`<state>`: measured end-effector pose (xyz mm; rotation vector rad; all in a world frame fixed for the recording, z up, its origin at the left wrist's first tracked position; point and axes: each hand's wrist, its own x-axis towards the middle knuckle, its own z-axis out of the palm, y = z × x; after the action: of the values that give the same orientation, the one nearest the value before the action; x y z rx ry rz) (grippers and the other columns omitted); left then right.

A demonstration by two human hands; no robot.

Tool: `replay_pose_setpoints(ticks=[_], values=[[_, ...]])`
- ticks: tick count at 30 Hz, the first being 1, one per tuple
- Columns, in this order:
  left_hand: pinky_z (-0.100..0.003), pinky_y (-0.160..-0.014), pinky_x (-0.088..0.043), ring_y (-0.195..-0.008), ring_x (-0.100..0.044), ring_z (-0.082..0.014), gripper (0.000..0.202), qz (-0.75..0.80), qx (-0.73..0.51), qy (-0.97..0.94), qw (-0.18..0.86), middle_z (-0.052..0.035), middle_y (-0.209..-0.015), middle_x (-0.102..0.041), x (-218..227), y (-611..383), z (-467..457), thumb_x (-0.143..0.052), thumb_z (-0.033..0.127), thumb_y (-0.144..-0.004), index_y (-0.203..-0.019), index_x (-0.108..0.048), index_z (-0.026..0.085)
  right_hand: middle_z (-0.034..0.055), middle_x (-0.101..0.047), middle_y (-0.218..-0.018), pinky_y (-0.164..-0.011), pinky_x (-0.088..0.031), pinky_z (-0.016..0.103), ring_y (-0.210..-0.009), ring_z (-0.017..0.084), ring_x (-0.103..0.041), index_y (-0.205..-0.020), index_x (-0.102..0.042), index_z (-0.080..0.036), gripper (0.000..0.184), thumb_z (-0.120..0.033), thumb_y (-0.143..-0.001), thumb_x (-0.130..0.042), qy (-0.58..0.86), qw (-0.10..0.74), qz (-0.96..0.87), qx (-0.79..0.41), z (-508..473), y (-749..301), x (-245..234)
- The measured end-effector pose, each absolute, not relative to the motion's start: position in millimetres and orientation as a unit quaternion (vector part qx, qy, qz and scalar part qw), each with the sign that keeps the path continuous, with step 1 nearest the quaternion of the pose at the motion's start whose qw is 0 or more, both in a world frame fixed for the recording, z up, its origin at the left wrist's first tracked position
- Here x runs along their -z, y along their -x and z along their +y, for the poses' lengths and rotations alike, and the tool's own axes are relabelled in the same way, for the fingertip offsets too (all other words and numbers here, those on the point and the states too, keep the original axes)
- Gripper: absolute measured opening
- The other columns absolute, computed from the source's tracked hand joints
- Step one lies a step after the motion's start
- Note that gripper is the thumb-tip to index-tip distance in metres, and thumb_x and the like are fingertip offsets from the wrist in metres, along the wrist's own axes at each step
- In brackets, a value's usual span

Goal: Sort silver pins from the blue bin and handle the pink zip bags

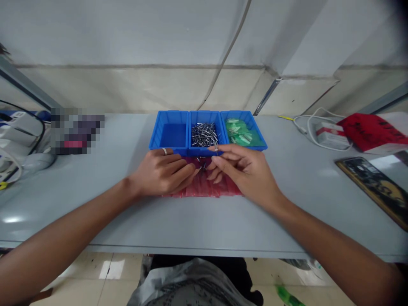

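Note:
Between the thumb and index finger of my right hand (244, 168) is a small silver metal rivet (216, 147), held upright just in front of the middle blue bin (204, 151). My left hand (164, 172), with a ring on one finger, is closed with its fingertips together; what they pinch is too small to make out. A few loose rivets (203, 167) show right beside those fingertips. They lie over red plastic bags (205, 189) spread flat on the table under both hands. Many similar rivets (204, 135) fill the middle bin.
Left of the middle bin stands an empty blue bin (174, 151); on the right, another blue bin (262, 144) contains green plastic packets (240, 132). A phone (376, 182), a white cable (307, 127) and a red package (376, 131) lie right. A mouse (38, 161) sits left.

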<state>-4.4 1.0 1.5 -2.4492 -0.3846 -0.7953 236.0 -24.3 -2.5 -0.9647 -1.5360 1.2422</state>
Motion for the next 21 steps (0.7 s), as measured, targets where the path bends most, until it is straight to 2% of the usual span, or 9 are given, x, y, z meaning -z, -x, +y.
replay_pose_setpoints(ticks=[3, 5, 7, 8, 10, 13, 16, 18, 21], values=[[-0.027, -0.056, -0.047, -0.057, -0.063, -0.0102, 0.018, -0.141, 0.298, 0.906, 0.264, 0.0043, -0.062, -0.067, -1.7, 4.5, 1.3, -0.068, 0.019, -0.095, -0.078, -0.062, 0.018, 0.0012, -0.079, -0.082, -0.058, -0.067, 0.029, -0.065, 0.018, -0.078, -0.126, -0.062, -0.021, 0.034, -0.032, -0.096, -0.074, 0.378, 0.464, -0.589, -0.543, -21.8, -236.9, 0.7], [-0.027, -0.056, -0.047, -0.056, -0.062, -0.0102, 0.020, -0.141, 0.300, 0.904, 0.271, 0.0045, -0.061, -0.066, -2.1, 4.1, 0.9, -0.069, 0.020, -0.095, -0.076, -0.062, 0.018, 0.0064, -0.081, -0.110, -0.074, -0.070, 0.035, -0.095, 0.022, -0.081, -0.136, -0.057, -0.027, 0.042, -0.032, -0.097, -0.073, 0.351, 0.485, -0.594, -0.538, -19.8, -238.7, -1.1], [-0.027, -0.055, -0.047, -0.055, -0.061, -0.0098, 0.022, -0.140, 0.301, 0.902, 0.275, 0.0045, -0.060, -0.065, -2.6, 3.7, 0.6, -0.070, 0.020, -0.094, -0.074, -0.061, 0.018, 0.0067, -0.070, -0.141, -0.096, -0.067, 0.044, -0.129, 0.025, -0.069, -0.149, -0.049, -0.037, 0.052, -0.030, -0.101, -0.068, 0.320, 0.508, -0.620, -0.505, -18.8, -241.4, -3.7], [-0.027, -0.055, -0.047, -0.054, -0.061, -0.0096, 0.023, -0.140, 0.301, 0.902, 0.276, 0.0045, -0.060, -0.065, -2.7, 3.5, 0.6, -0.069, 0.020, -0.095, -0.073, -0.061, 0.018, 0.0055, -0.065, -0.148, -0.102, -0.064, 0.047, -0.135, 0.025, -0.064, -0.153, -0.045, -0.040, 0.055, -0.029, -0.102, -0.065, 0.311, 0.512, -0.640, -0.482, -18.9, -242.9, -4.9], [-0.026, -0.055, -0.046, -0.054, -0.060, -0.0094, 0.024, -0.142, 0.295, 0.904, 0.275, 0.0047, -0.060, -0.064, -2.4, 3.3, 1.1, -0.068, 0.021, -0.096, -0.073, -0.061, 0.018, 0.0051, -0.068, -0.144, -0.100, -0.064, 0.046, -0.127, 0.024, -0.069, -0.153, -0.047, -0.039, 0.052, -0.026, -0.104, -0.060, 0.316, 0.498, -0.689, -0.420, -19.7, -245.6, -5.6], [-0.026, -0.055, -0.046, -0.055, -0.062, -0.0096, 0.022, -0.142, 0.295, 0.903, 0.277, 0.0042, -0.061, -0.066, -1.6, 3.3, 2.0, -0.068, 0.020, -0.096, -0.075, -0.063, 0.017, 0.0061, -0.078, -0.123, -0.096, -0.066, 0.042, -0.106, 0.022, -0.077, -0.137, -0.067, -0.029, 0.038, -0.017, -0.102, -0.059, 0.329, 0.417, -0.809, -0.251, -20.7, -246.8, 1.0], [-0.027, -0.054, -0.045, -0.056, -0.063, -0.0096, 0.021, -0.139, 0.304, 0.901, 0.276, 0.0036, -0.063, -0.067, -1.2, 3.4, 1.6, -0.069, 0.019, -0.095, -0.075, -0.063, 0.017, 0.0116, -0.076, -0.125, -0.101, -0.062, 0.047, -0.114, 0.028, -0.072, -0.129, -0.072, -0.019, 0.034, -0.010, -0.100, -0.057, 0.281, 0.272, -0.918, -0.059, -19.5, -244.2, 13.2], [-0.027, -0.054, -0.045, -0.057, -0.063, -0.0095, 0.020, -0.140, 0.302, 0.903, 0.272, 0.0039, -0.064, -0.067, -1.6, 3.5, 0.8, -0.068, 0.019, -0.096, -0.076, -0.063, 0.017, 0.0141, -0.076, -0.122, -0.100, -0.062, 0.047, -0.114, 0.029, -0.069, -0.125, -0.073, -0.015, 0.032, -0.007, -0.100, -0.056, 0.252, 0.210, -0.945, -0.007, -18.1, -242.4, 18.8], [-0.027, -0.054, -0.046, -0.059, -0.064, -0.0097, 0.018, -0.137, 0.300, 0.904, 0.272, 0.0040, -0.063, -0.067, -2.4, 3.6, 0.2, -0.069, 0.019, -0.096, -0.078, -0.064, 0.017, 0.0138, -0.076, -0.108, -0.089, -0.065, 0.042, -0.101, 0.026, -0.068, -0.116, -0.075, -0.013, 0.026, -0.007, -0.100, -0.056, 0.247, 0.220, -0.944, 0.009, -16.4, -241.9, 20.5]])
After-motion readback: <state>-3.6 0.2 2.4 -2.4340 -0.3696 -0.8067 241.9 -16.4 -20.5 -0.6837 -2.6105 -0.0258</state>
